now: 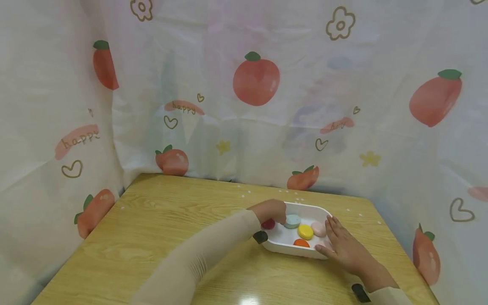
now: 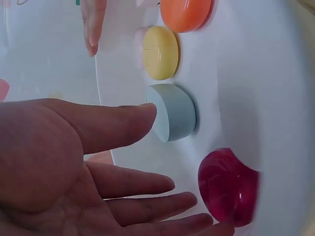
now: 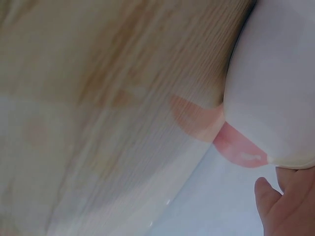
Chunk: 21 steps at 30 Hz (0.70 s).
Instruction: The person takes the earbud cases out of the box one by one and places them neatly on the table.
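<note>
Left wrist: blue block (image 2: 181, 115) just beside left hand (image 2: 81, 191).

Curtain: the patterned cloth (image 1: 213, 84) takes soft, muted light in the head view, greyer toward the side edges, with faint lilac tints.
Tabletop: the wood (image 1: 152, 228) carries a white glare patch at the bottom edge; in the right wrist view it turns hazy, streaked with pale reflections (the curtain's prints seem mirrored there).
Tray: the white tray (image 1: 282, 250) looks smooth and low in contrast, its near wall blurred along the left wrist view's right side.
Pieces: small highlights dot the red piece (image 2: 229, 189); a soft grey shadow borders the pale blue piece (image 2: 174, 113).
</note>
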Each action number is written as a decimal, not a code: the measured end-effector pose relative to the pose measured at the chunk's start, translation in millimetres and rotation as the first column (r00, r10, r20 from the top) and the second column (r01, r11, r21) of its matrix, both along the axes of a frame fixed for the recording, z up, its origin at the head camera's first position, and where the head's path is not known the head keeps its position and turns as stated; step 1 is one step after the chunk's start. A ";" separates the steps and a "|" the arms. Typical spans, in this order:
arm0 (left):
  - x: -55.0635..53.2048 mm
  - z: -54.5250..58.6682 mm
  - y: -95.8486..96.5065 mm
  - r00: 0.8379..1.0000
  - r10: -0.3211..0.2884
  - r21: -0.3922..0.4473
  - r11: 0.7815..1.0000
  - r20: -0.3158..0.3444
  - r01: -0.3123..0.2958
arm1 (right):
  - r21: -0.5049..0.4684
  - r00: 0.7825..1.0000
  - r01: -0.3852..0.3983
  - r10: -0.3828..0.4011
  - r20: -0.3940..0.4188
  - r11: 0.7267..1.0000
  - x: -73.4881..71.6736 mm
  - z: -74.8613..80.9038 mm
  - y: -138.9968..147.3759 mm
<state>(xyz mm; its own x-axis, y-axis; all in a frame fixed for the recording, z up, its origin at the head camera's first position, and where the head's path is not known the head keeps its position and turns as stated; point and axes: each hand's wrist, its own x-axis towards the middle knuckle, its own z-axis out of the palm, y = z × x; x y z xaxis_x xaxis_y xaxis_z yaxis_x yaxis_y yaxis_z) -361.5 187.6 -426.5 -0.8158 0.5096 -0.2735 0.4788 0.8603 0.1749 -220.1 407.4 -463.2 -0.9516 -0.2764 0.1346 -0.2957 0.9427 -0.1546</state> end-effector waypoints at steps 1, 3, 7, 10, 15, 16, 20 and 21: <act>-0.3 -2.3 0.4 1.000 -0.001 -0.005 1.000 0.003 0.001 | -0.001 1.000 0.001 -0.001 0.004 1.000 -0.4 -0.3 -0.1; -0.2 -6.0 -0.3 0.999 0.024 0.010 1.000 0.031 -0.025 | 0.000 1.000 -0.003 0.003 0.008 1.000 -1.1 -0.7 -0.5; 0.3 -8.9 -3.1 0.998 0.046 0.050 0.998 0.052 -0.048 | 0.002 1.000 0.003 -0.003 0.015 1.000 -1.5 -1.4 -0.8; 1.3 -8.6 -4.8 0.998 0.030 0.064 0.997 0.047 -0.033 | 0.004 1.000 0.008 -0.008 0.006 1.000 -1.3 -0.7 -0.9; 3.0 -8.4 -5.5 0.985 0.093 0.100 0.989 0.147 -0.108 | 0.000 1.000 0.006 -0.006 0.002 1.000 -0.9 -0.5 -0.8; 3.0 -9.5 -5.1 0.981 0.107 0.100 0.987 0.162 -0.124 | -0.004 1.000 0.009 -0.009 0.010 1.000 -0.7 -0.7 -0.9; 0.8 -14.7 -3.5 0.988 0.083 0.059 0.994 0.133 -0.092 | -0.008 1.000 0.011 -0.011 0.009 1.000 -0.3 -0.7 -0.9; -0.1 -15.8 -3.2 0.989 0.080 0.060 0.994 0.128 -0.088 | -0.013 1.000 0.011 -0.011 0.007 1.000 -0.5 -0.4 -0.8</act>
<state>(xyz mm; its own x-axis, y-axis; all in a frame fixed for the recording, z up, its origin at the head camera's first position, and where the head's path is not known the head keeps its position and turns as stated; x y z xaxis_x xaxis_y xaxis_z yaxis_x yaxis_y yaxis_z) -361.6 184.4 -442.3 -0.8177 0.4611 -0.3446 0.3762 0.8812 0.2864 -220.6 406.6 -463.6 -0.9554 -0.2644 0.1317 -0.2844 0.9437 -0.1689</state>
